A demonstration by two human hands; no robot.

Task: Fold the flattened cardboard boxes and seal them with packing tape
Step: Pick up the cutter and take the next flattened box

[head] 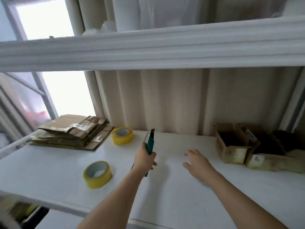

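While a green utility knife (pixel 150 145) is gripped blade-up in the left hand (pixel 145 158), the right hand (pixel 196 160) is held loose and spread just above the white table (pixel 198 195), grasping nothing. Before a box is taken, the blade is best retracted or the knife laid aside. Flattened cardboard boxes (pixel 72 133) are stacked at the far left, with one yellow tape roll (pixel 122 135) just beside them and another roll (pixel 97 174) nearer. Folded boxes (pixel 247 146) are crowded at the right, so little room is left there.

head view, looking down, close.
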